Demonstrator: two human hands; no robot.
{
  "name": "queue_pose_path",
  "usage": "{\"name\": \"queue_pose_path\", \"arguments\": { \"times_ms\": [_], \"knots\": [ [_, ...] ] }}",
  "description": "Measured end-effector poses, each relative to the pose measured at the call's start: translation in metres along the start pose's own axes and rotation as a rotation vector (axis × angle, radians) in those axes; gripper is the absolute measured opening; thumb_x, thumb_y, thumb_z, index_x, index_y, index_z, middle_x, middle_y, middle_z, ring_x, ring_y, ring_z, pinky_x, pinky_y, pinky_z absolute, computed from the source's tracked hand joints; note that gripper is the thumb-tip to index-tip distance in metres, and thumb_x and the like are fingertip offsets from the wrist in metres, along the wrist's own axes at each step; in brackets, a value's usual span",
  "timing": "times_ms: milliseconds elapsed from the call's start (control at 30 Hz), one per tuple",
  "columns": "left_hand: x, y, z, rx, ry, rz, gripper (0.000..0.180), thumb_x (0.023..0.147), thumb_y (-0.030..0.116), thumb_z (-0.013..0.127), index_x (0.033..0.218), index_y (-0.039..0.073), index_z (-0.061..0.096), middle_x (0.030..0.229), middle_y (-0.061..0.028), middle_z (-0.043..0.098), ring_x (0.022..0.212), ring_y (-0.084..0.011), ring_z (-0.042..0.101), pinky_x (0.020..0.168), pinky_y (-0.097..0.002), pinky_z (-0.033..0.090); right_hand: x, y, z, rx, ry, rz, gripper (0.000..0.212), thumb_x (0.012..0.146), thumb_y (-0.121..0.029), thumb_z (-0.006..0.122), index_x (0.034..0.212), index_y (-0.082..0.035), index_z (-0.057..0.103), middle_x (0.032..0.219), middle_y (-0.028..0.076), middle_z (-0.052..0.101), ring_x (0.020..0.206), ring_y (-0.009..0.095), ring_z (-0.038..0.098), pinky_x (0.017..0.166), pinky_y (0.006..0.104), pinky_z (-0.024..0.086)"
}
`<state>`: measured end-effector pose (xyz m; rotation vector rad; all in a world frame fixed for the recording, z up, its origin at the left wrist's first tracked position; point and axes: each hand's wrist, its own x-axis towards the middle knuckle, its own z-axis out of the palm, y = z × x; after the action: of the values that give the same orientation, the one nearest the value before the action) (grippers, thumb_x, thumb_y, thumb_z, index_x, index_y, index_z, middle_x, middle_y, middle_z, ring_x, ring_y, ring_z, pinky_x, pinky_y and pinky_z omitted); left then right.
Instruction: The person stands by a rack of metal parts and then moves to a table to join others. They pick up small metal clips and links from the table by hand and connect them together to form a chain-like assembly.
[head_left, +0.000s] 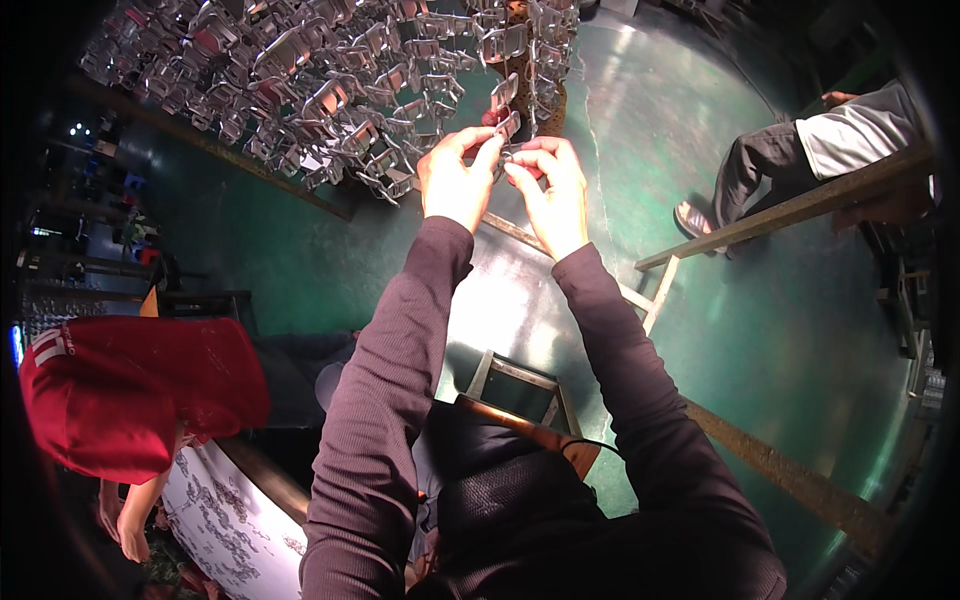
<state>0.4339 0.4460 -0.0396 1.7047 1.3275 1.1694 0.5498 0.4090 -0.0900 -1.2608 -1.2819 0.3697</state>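
Both my arms in dark ribbed sleeves reach up to a mass of shiny metal frame-shaped pieces [290, 95] hanging in strings. My left hand [457, 180] pinches a small shiny metal frame [509, 126] at the lower end of one hanging string. Close beside it, my right hand [553, 195] is closed, thumb and index finger pressed together at the same spot. A small bit of metal shows between the two hands, too small to name. What the right fingertips hold is mostly hidden.
At the left, a person in a red shirt [150, 395] bends over a white surface [205, 520] with small dark pieces. Another person's leg [750, 175] shows at the right, by a long rail [800, 210]. A stool frame [520, 385] stands on the green floor [800, 340].
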Motion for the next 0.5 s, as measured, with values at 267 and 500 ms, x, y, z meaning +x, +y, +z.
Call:
{"name": "queue_pose_path", "arguments": {
  "times_ms": [267,500],
  "knots": [
    [0.002,-0.003,-0.007,0.133,-0.008,-0.007,0.023,0.081,0.021,0.067,0.096,0.004,0.068,0.088,-0.0066,0.069,0.082,-0.0123,0.064,0.076,-0.0249,0.048,-0.002,-0.004,0.007,-0.124,0.025,-0.075,0.009,0.075,-0.012,0.065,0.082,-0.006,0.064,0.096,0.006,0.059,0.089,0.024,0.053,0.077,0.0345,0.045],
    [-0.001,0.004,-0.013,0.164,-0.005,0.017,0.023,0.079,0.022,0.068,0.093,0.004,0.070,0.088,-0.0084,0.068,0.082,-0.0151,0.065,0.076,-0.0262,0.049,-0.007,-0.003,0.022,-0.172,0.113,-0.106,0.009,0.076,-0.010,0.064,0.083,-0.005,0.065,0.094,0.006,0.061,0.089,0.024,0.054,0.078,0.0343,0.045]
  ]
}}
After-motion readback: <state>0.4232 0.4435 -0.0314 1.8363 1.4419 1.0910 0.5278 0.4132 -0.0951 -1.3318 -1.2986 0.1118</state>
